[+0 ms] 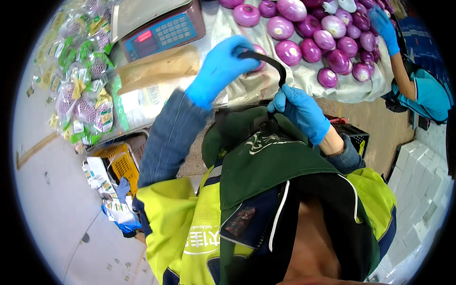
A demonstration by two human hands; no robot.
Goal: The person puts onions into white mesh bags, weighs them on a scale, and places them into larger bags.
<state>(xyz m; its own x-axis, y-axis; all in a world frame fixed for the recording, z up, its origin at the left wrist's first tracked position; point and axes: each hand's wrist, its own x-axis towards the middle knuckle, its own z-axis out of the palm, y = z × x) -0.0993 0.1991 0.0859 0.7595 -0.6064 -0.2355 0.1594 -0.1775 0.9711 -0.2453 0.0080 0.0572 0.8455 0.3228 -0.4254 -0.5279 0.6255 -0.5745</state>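
A black strap arches between my hands, just in front of my dark green apron. My left hand, in a blue glove, is closed on one end of it, raised over the near edge of the table. Lower and to the right, my right hand, gloved in blue too, pinches the strap near a dark bunched part at the apron's front. What that part is, I cannot make out. Purple onions lie loose on a pale cloth beyond my hands.
A scale with a keypad stands at the back left beside brown paper. Netted bags of onions pile up at the left. A co-worker's gloved hand reaches over the onions at the right. A yellow crate sits below the table.
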